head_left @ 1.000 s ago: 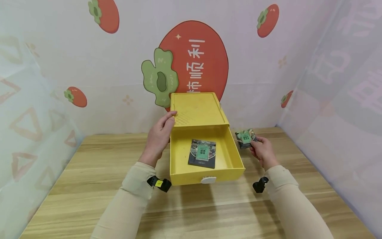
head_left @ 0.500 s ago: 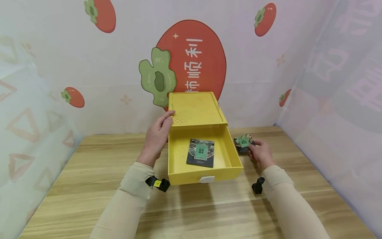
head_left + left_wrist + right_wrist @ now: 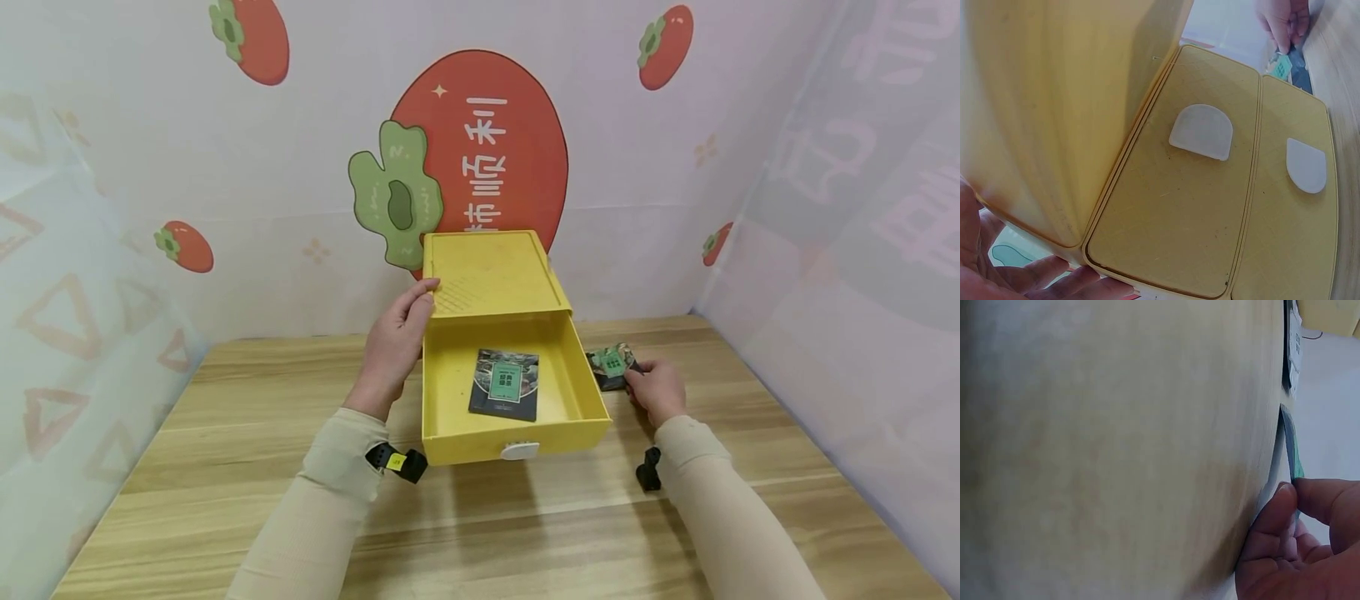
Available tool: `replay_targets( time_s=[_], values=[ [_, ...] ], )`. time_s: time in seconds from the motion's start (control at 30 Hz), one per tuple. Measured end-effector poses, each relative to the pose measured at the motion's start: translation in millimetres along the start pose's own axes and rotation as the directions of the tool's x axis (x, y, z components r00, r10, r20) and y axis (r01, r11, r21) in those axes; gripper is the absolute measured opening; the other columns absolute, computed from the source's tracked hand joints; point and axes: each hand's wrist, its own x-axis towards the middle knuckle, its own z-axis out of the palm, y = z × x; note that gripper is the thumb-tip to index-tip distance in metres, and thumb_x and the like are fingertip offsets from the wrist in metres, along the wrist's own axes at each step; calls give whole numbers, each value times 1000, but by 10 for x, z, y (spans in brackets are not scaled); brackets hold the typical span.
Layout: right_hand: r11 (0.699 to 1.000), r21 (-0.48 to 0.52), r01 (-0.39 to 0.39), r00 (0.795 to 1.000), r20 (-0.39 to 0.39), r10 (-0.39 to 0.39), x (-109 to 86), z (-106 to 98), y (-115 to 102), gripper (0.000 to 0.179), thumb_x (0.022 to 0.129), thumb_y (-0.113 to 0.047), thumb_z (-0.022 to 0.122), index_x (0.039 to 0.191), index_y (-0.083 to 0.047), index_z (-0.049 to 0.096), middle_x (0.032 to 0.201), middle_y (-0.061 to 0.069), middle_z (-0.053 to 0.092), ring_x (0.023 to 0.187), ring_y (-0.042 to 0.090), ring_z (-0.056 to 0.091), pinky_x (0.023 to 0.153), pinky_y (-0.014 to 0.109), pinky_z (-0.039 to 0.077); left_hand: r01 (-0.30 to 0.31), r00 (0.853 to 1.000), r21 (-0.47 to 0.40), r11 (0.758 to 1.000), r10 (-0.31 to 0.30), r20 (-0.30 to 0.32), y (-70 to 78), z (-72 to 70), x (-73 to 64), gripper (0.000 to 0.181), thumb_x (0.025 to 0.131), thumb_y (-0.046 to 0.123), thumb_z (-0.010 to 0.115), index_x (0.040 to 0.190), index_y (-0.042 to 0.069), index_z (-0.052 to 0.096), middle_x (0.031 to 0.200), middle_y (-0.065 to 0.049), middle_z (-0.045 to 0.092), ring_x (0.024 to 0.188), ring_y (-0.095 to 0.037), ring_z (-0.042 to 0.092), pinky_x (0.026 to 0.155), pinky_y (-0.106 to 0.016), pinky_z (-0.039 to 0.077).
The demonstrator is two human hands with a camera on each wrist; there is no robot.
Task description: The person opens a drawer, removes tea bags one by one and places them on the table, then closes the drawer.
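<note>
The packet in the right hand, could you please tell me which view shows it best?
The head view: the packet shows its printed face, partly hidden by the right hand. The left wrist view shows only part of it, beyond the cabinet; the right wrist view shows it nearly edge-on.

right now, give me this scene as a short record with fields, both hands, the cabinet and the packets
left hand: rests against the left side of the yellow cabinet
right hand: pinches the held packet at its edge
held packet: dark with green label, beside the open drawer's right side; cannot tell if it touches the table
open drawer: top one, pulled out, white handle
second packet: dark with green label, lying flat inside the open drawer
lower drawers: two visible, both closed, each with a white handle
</note>
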Motion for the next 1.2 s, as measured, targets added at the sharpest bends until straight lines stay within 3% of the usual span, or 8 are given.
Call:
replay_targets(
  time_s=[0.17,0.37,0.47,0.67,0.8,1.2],
  values=[
    [972,-232,48,998,-18,-54,-41,-4,-24,42,100,-24,60,124,9,66,117,27,69,100,36,63,90,49,52,4,1000,2,1000,-4,-1,1,1,-1,43,108,52,47,147,38,59,154,8,53,123,-21,56,88,-38,53],
    [941,-335,33,999,9,-32,-81,-13,-81,41,101,-27,59,118,10,67,117,28,68,103,39,63,94,53,51,6,1000,18,1000,-6,-6,-17,6,4,44,107,53,46,147,39,59,147,5,57,98,-27,61,73,-35,52],
    [929,-370,26,1000,19,-21,-87,-8,-100,43,102,-28,58,119,11,66,121,29,67,107,41,63,97,54,51,3,1000,17,1000,-3,-8,-24,10,4,44,107,54,46,146,39,60,146,4,58,95,-28,60,72,-35,50],
    [904,-427,36,999,28,-26,-58,2,-110,43,101,-28,57,117,11,66,120,29,68,105,41,65,94,53,52,0,1000,4,1000,0,-11,-25,9,11,43,107,52,47,145,39,60,152,7,55,118,-22,56,86,-38,51],
    [895,-445,33,999,21,-26,-43,17,-100,42,101,-28,57,114,10,69,115,28,69,99,38,65,90,53,53,-1,1000,-3,1000,1,-11,-21,5,9,43,107,52,48,145,39,61,154,8,54,123,-21,55,90,-40,51],
    [908,-419,22,1000,6,-21,-37,23,-75,42,102,-27,57,115,12,62,117,31,65,105,45,64,93,56,52,-6,1000,-2,1000,6,-4,-22,3,13,43,107,51,48,146,37,60,156,8,52,137,-18,51,110,-45,44]
  ],
)
